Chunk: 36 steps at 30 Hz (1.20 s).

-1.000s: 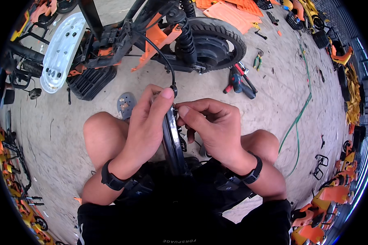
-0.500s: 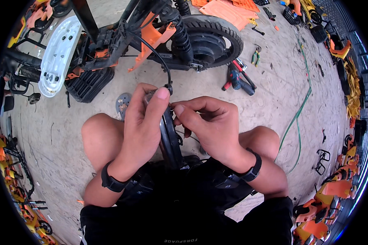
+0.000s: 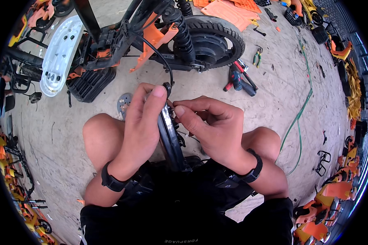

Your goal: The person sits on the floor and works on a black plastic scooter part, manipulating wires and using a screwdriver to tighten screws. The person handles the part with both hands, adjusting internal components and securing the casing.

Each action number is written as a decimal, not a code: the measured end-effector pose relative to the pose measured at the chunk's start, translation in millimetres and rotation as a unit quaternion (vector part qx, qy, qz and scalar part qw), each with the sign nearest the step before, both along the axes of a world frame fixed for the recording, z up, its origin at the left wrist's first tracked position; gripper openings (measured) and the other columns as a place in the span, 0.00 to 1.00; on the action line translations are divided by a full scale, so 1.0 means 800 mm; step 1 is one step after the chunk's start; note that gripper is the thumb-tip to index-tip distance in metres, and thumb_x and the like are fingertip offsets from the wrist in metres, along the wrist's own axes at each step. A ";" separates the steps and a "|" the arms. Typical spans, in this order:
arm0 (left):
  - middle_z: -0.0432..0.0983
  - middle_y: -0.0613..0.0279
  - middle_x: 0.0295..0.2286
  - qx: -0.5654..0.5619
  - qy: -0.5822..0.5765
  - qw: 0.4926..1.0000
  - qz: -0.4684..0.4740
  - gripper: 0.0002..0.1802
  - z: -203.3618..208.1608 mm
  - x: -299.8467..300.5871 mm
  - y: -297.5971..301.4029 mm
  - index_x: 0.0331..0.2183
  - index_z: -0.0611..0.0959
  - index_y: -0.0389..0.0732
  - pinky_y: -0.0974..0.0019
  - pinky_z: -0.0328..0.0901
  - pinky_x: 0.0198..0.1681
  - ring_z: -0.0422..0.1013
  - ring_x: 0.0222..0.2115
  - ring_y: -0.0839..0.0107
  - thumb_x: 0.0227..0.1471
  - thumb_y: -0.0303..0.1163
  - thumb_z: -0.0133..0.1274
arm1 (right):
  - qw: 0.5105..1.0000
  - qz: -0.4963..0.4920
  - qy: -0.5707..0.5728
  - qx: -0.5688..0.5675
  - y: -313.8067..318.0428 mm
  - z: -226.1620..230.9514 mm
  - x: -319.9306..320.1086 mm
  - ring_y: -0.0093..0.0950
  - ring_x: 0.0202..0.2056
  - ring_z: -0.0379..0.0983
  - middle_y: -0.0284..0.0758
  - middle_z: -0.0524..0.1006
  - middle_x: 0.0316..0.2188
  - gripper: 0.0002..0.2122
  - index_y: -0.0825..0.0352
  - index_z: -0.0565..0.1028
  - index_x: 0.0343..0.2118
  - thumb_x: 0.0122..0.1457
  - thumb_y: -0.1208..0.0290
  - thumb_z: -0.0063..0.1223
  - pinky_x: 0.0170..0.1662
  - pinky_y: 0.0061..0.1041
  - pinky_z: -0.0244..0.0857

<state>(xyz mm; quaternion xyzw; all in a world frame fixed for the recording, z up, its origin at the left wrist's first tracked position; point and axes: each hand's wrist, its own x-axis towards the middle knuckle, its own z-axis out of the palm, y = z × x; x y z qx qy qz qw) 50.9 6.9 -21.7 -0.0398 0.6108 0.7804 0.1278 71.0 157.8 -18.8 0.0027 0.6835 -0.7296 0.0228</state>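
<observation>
One black bar [image 3: 171, 143] is clasped in the left grip [image 3: 144, 116]; the right grip [image 3: 217, 127], just beside it, pinches a small part [image 3: 174, 108], mostly hidden.

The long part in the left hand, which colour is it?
The long part is glossy black, best in head view.

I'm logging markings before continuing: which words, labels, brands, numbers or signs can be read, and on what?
Black clothing, bottom edge: pale lettering, not copied here.
Pale marks by the left wrist strap: too small to read.
Held black part: no readable text.
</observation>
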 end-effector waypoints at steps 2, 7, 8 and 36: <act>0.69 0.72 0.23 0.018 0.011 1.000 0.021 0.16 -0.008 -0.001 0.002 0.34 0.72 0.40 0.81 0.58 0.24 0.62 0.22 0.88 0.64 0.43 0.45 | 1.000 -0.009 0.014 -0.001 -0.002 -0.002 0.001 0.17 0.29 0.76 0.36 0.81 0.30 0.07 0.76 0.80 0.38 0.58 0.78 0.60 0.27 0.12 0.67; 0.69 0.71 0.23 0.014 0.014 1.000 0.019 0.16 -0.009 0.000 0.003 0.34 0.72 0.39 0.80 0.60 0.25 0.63 0.22 0.88 0.64 0.43 0.45 | 1.000 -0.019 -0.008 0.013 -0.003 0.004 0.002 0.16 0.29 0.76 0.36 0.81 0.30 0.08 0.76 0.80 0.38 0.58 0.77 0.60 0.26 0.12 0.67; 0.69 0.71 0.23 0.013 0.016 1.000 0.019 0.16 -0.009 0.000 0.004 0.34 0.72 0.39 0.80 0.61 0.25 0.63 0.22 0.88 0.64 0.43 0.46 | 1.000 -0.022 -0.010 0.014 -0.003 0.003 0.003 0.16 0.28 0.76 0.36 0.81 0.30 0.08 0.76 0.80 0.38 0.58 0.77 0.60 0.26 0.12 0.67; 0.73 0.66 0.25 -0.009 0.008 1.000 -0.021 0.18 0.002 0.002 0.001 0.36 0.73 0.38 0.77 0.66 0.27 0.70 0.24 0.83 0.64 0.45 0.46 | 0.999 0.000 -0.005 -0.047 0.002 -0.005 -0.003 0.10 0.24 0.71 0.33 0.82 0.27 0.07 0.75 0.81 0.33 0.53 0.78 0.62 0.26 0.11 0.65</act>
